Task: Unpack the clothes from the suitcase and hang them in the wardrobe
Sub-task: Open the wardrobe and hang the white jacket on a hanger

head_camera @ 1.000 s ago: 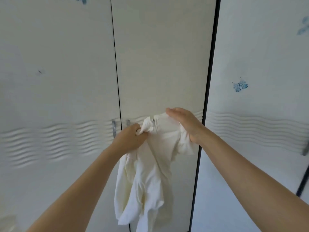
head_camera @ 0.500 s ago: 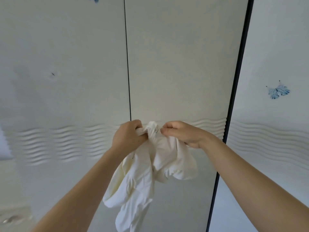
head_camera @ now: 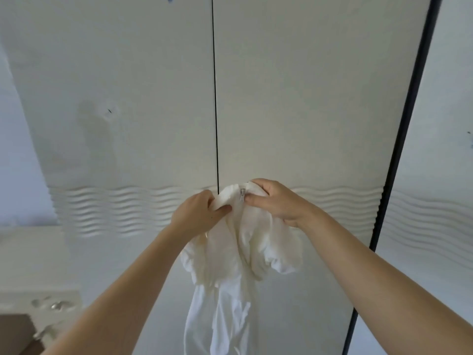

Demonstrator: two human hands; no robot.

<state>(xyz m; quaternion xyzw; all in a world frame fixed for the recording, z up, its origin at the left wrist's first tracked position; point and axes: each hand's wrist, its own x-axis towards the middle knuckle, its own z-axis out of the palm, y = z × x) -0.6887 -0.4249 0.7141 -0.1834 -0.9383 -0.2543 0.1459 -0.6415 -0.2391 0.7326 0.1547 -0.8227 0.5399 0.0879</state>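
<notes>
White garment (head_camera: 240, 265): head view, one item, held up by its top edge in front of the wardrobe doors (head_camera: 294, 98), both closed; the rest hangs limp between the forearms. Left hand (head_camera: 197, 216): grip closed, fingers and thumb bunching the top hem. Right hand (head_camera: 276, 203): grip closed on the fabric just beside a small metal zip pull (head_camera: 242, 198). Step in hand, by judgement: sorting out the garment's top before hanging. Next move calls for one hand freed to pull a door open while the other keeps the garment up
</notes>
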